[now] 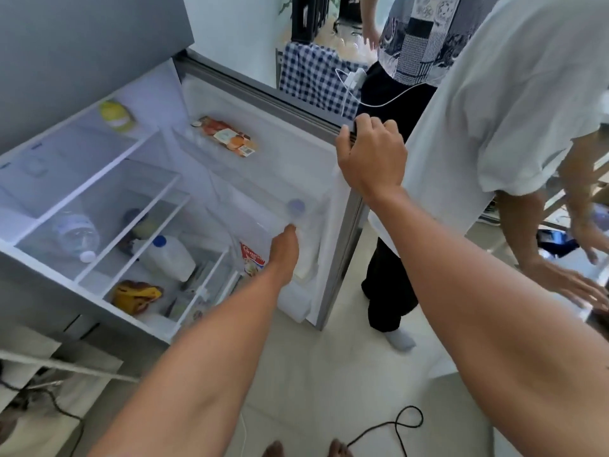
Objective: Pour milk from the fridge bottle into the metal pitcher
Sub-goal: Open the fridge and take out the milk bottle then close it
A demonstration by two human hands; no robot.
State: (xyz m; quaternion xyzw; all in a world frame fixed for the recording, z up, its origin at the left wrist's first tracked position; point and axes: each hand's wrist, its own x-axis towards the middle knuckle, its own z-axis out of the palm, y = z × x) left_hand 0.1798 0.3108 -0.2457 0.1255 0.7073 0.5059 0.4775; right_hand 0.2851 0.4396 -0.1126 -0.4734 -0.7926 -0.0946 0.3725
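The right hand point(370, 156) is curled over the top edge of the open grey fridge door point(346, 225), fingers hooked on the far side and thumb on the near side, gripping it. The left hand point(285, 245) reaches down into the lower door bin, its fingers hidden against a white plastic milk bottle with a pale blue cap point(295, 207) that stands upright in that bin; the hand touches the bottle's body, but whether the fingers have closed round it cannot be told. Just left of the wrist, a red-and-white printed carton point(252, 258) stands in the same door shelf. Higher on the door, an orange-and-white flat packet point(227, 135) lies in the upper bin. Inside the fridge cabinet, a second white plastic jug with a blue cap point(169, 257) lies tilted on a lower shelf, with a clear plastic water bottle with a white cap point(77, 234) lying on the shelf to its left and a crumpled yellow bag point(135, 295) below. A yellow-green rounded container point(115, 115) sits on the top shelf. Beyond the door stand a person in a white T-shirt point(510, 94) and another in dark trousers point(392, 179). A black cable point(398, 423) loops on the pale tiled floor near two bare toes at the bottom edge. No metal pitcher can be made out.
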